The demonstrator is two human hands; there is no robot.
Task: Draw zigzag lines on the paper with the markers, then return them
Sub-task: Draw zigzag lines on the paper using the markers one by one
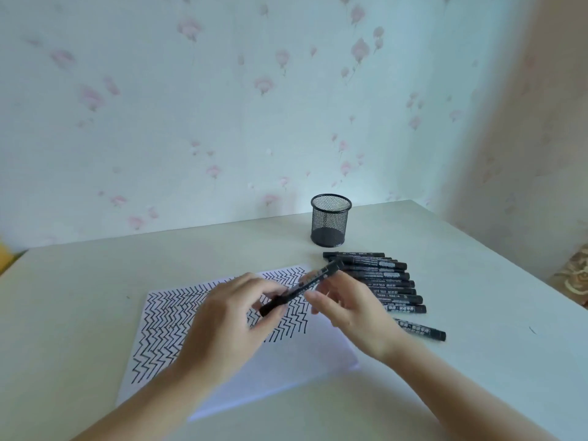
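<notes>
Single head view: we look forward and down from above the near edge of the desk (445,281), close over it, facing the papered wall (191,106) behind.

Hidden and unclear parts

The left hand (235,316) is covering part of the zigzag paper (165,316) and the middle of the held marker (302,288); the right hand (346,310) is hiding the near ends of the marker row (381,281), whose labels are blurring.

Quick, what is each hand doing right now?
Left hand: grip closed on the black marker, near its lower end.
Right hand: fingers at the marker's upper part; whether it really holds it cannot be told.
</notes>
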